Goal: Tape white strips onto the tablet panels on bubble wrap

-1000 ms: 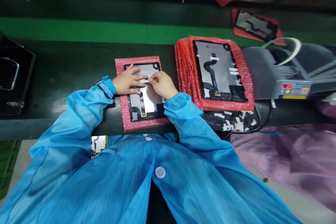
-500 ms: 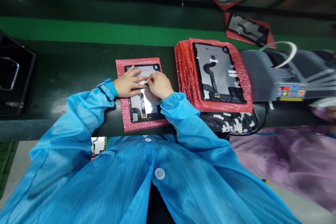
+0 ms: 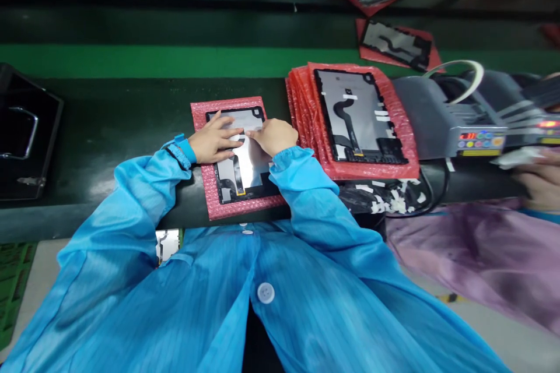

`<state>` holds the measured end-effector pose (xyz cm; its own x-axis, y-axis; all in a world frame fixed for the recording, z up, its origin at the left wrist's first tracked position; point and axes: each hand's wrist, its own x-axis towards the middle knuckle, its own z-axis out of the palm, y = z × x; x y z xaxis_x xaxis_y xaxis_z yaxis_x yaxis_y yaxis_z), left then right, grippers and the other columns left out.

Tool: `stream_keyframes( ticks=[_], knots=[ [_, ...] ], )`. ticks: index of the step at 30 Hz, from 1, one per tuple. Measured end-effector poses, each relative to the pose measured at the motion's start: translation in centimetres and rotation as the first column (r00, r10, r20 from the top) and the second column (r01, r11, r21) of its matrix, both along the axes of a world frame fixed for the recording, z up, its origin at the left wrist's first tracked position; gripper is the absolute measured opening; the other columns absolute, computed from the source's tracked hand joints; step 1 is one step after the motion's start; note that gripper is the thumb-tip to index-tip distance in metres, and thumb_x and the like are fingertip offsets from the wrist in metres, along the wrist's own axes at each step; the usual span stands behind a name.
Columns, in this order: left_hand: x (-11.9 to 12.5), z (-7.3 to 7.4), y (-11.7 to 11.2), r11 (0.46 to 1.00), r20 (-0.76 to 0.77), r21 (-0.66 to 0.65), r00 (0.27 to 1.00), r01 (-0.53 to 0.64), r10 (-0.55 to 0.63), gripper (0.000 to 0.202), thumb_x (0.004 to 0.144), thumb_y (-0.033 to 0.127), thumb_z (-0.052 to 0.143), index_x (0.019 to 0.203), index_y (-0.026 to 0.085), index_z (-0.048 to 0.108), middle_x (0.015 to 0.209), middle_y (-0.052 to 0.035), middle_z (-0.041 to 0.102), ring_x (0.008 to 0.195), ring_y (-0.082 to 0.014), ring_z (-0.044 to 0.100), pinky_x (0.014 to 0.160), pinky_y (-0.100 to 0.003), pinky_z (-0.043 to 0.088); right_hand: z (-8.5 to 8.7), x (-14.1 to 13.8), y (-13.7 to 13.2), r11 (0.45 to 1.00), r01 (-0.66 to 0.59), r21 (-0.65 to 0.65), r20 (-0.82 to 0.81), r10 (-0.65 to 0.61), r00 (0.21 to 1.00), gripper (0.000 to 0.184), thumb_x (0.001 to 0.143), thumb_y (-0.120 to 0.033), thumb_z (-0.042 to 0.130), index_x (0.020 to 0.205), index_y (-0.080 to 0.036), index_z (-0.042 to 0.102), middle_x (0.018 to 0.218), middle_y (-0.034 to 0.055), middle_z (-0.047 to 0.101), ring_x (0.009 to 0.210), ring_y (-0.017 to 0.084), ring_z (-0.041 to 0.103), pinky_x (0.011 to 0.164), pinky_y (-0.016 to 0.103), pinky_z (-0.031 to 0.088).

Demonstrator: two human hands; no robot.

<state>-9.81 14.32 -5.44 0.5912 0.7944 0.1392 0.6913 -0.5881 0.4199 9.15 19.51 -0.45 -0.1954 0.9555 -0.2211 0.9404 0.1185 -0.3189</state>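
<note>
A tablet screen panel [image 3: 250, 170] lies back side up, with a grey-silver backing, a black border and a dark ribbon cable [image 3: 238, 175]. Under it is a pink bubble-wrap sleeve [image 3: 213, 205]. My left hand [image 3: 214, 139] rests flat across the panel's upper left, fingers spread. From the right, my right hand [image 3: 277, 136] presses its outstretched thumb on the panel near the left fingertips. Its other fingers are curled in, and I see nothing held there. The spot under the thumb is partly hidden.
To the right stands a stack of red bubble-wrap sleeves [image 3: 301, 122] with another screen panel [image 3: 361, 111] on top. Beyond are a grey machine with a lit display [image 3: 455, 122] and a co-worker's hand [image 3: 542, 178]. A black case [image 3: 26, 134] sits at left.
My right hand has shifted slightly right and turned, its thumb now stretched out instead of pinched against the fingers. My left hand stays put. The co-worker's hand has come further into view.
</note>
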Motion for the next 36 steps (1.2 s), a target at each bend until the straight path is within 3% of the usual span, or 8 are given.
stream_keyframes(
  ticks=[4,8,12,13,18,24,31,36],
  knots=[
    [0.0,0.5,-0.1,1.000,0.007,0.018,1.000,-0.017,0.017,0.046,0.089,0.044,0.056,0.131,0.026,0.064,0.141,-0.0087,0.060,0.144,-0.0380,0.033,0.118,-0.071,0.014,1.2,2.6,-4.0,0.998,0.040,0.056,-0.159,-0.031,0.987,0.013,0.087,-0.031,0.063,0.080,-0.019,0.066,0.083,0.0108,0.070,0.090,0.025,0.067,0.082,0.035,0.048],
    [0.3,1.6,-0.4,0.996,0.004,0.069,0.998,-0.063,0.063,0.050,0.087,0.047,0.053,0.130,0.024,0.065,0.136,-0.0111,0.064,0.140,-0.0400,0.040,0.115,-0.072,0.020,2.8,11.0,-8.1,0.926,0.220,0.308,-0.537,-0.021,0.843,0.020,0.091,-0.038,0.054,0.086,-0.022,0.064,0.074,0.0036,0.065,0.071,0.016,0.061,0.074,0.028,0.048],
    [0.3,2.4,0.2,0.986,0.017,0.143,0.997,-0.082,0.080,0.046,0.086,0.046,0.052,0.121,0.025,0.072,0.130,-0.0101,0.068,0.130,-0.0425,0.049,0.111,-0.067,0.033,3.6,23.1,-5.8,0.426,0.821,0.381,-0.747,-0.381,0.545,0.019,0.089,-0.034,0.056,0.076,-0.020,0.056,0.071,0.0001,0.057,0.071,0.013,0.055,0.069,0.023,0.044],
    [0.3,2.6,0.3,0.984,0.021,0.157,0.997,-0.079,0.076,0.044,0.085,0.046,0.052,0.119,0.026,0.073,0.128,-0.0090,0.069,0.128,-0.0429,0.051,0.110,-0.066,0.035,3.7,25.7,-4.5,0.378,0.880,0.287,-0.765,-0.463,0.448,0.019,0.087,-0.030,0.060,0.072,-0.019,0.053,0.067,-0.0013,0.055,0.068,0.011,0.052,0.065,0.021,0.042],
    [1.0,3.5,0.2,0.980,0.025,0.168,0.995,-0.103,0.100,0.036,0.081,0.049,0.056,0.108,0.035,0.075,0.121,-0.0019,0.073,0.123,-0.0405,0.055,0.106,-0.062,0.042,3.2,30.3,0.2,0.494,0.819,-0.291,-0.765,-0.634,0.110,0.027,0.090,-0.025,0.055,0.065,-0.016,0.053,0.058,-0.0020,0.054,0.051,0.007,0.047,0.049,0.019,0.032],
    [1.8,4.0,0.3,0.977,0.069,0.150,0.987,-0.154,0.145,0.059,0.082,0.071,0.046,0.097,0.023,0.078,0.116,-0.0026,0.075,0.118,-0.0393,0.059,0.104,-0.059,0.044,1.4,30.0,-0.1,0.421,0.904,0.075,-0.850,-0.447,0.279,0.018,0.084,-0.017,0.058,0.067,-0.018,0.051,0.060,-0.0047,0.056,0.060,0.008,0.054,0.065,0.019,0.046],
    [3.9,7.4,-0.4,0.944,0.157,0.246,0.970,-0.219,0.184,0.070,0.082,0.082,0.038,0.092,0.022,0.073,0.114,0.0009,0.069,0.115,-0.0351,0.062,0.100,-0.060,0.044,0.7,30.2,1.0,0.368,0.922,-0.122,-0.933,-0.360,0.020,0.019,0.089,-0.022,0.057,0.086,-0.022,0.039,0.067,-0.0084,0.057,0.057,0.005,0.058,0.052,0.013,0.045],
    [5.3,7.0,-0.8,0.948,0.161,0.261,0.977,-0.181,0.142,0.052,0.087,0.068,0.046,0.093,0.023,0.072,0.116,-0.0034,0.068,0.114,-0.0337,0.063,0.101,-0.057,0.044,1.0,29.2,1.4,0.394,0.894,-0.213,-0.925,-0.377,-0.054,0.027,0.084,-0.014,0.061,0.090,-0.023,0.036,0.064,-0.0093,0.056,0.057,0.006,0.060,0.050,0.013,0.046]
  ],
)
